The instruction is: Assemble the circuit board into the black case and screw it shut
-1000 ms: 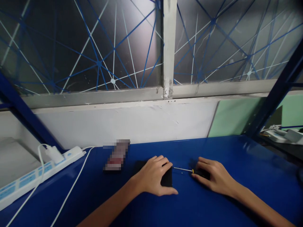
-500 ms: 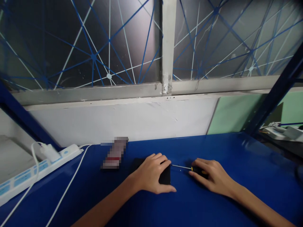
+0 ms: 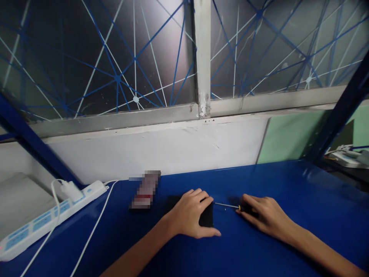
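Observation:
My left hand (image 3: 192, 213) lies over a flat black box-like object (image 3: 206, 216) on the blue table, holding it down with its fingers over the far side and the thumb stretched past the near right corner. Much of that object is hidden beneath the hand. In my right hand (image 3: 263, 213) is a screwdriver (image 3: 227, 205) with a black and yellow handle, its fingers closed round the handle. The thin metal shaft points left and lies low over the table, its tip at the object's right edge. A tiny bright speck (image 3: 225, 209), too small to name, lies just below the shaft.
A phone-like slab (image 3: 145, 190), pixelated, lies left of the black object. Farther left stands a white power strip (image 3: 52, 215) with a plug in it and white cables (image 3: 93, 227) trailing forward. Behind the blue table (image 3: 245, 254) rise a white wall and window; blue posts flank it.
The camera view has shifted slightly, so everything appears a little farther right. Both hands, the black object and the screwdriver keep about the same positions relative to one another.

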`<state>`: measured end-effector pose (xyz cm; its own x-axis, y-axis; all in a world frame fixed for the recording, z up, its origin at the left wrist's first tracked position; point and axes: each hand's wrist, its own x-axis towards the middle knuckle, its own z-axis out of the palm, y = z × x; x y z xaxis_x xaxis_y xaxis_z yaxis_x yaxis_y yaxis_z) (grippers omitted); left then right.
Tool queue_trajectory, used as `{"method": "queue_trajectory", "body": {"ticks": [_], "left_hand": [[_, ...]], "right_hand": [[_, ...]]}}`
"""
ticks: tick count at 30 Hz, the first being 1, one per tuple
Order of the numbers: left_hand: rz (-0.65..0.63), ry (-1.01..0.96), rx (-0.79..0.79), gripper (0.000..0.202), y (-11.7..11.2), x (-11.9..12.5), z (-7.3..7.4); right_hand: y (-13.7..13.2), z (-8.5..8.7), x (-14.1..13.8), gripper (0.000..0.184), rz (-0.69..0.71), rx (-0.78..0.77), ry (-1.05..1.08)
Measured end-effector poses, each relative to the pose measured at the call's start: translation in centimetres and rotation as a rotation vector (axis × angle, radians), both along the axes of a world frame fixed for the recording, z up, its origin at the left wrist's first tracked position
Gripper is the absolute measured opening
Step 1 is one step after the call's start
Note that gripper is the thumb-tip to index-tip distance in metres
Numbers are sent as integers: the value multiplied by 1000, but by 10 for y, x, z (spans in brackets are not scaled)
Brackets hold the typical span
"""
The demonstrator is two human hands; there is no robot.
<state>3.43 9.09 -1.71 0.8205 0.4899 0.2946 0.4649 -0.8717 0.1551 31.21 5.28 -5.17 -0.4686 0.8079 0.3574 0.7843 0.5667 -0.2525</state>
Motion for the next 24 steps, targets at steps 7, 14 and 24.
{"method": "queue_trajectory", "body": {"ticks": [7, 14, 24], "left_hand": [[-12, 25, -20, 81, -1, -1, 4], [-86, 39, 69, 72, -6, 0, 8], [-143, 44, 107, 66, -7, 0, 8]], "right_hand": [[-3, 7, -4, 22, -12, -21, 22], [-1, 9, -1, 25, -52, -23, 44], [0, 4, 1, 26, -57, -12, 85]]}}
